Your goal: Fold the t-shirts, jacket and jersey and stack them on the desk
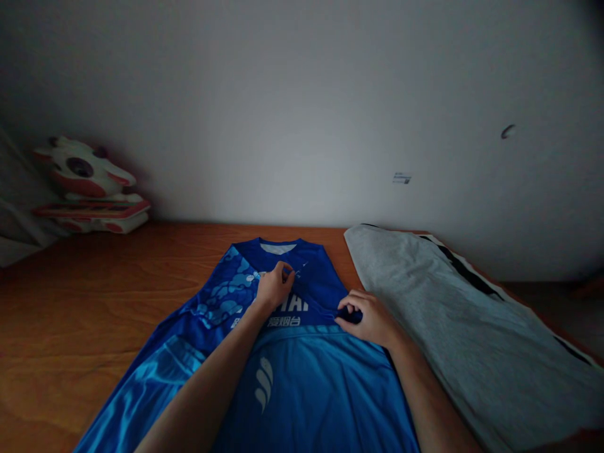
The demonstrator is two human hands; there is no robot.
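Observation:
A blue sports jersey (325,377) lies spread on the wooden surface, its neckline at the far end. White lettering crosses the chest, and a white leaf-like mark is printed lower down. A patterned light-blue sleeve lies folded over its left side. My left hand (276,286) is closed in a pinch on the jersey's fabric at the upper chest, covering part of the lettering. At the right edge of the chest, my right hand (363,314) pinches a dark-blue fold of the same jersey between thumb and fingers. Both forearms reach over the lower part of the shirt.
Grey clothing (425,302) with a black-and-white stripe lies along the right side. A cow-shaped toy (94,189) stands at the back left beside a pale curtain (19,201). Behind the wooden surface (117,283) rises a white wall (283,113) with a small sticker (402,178).

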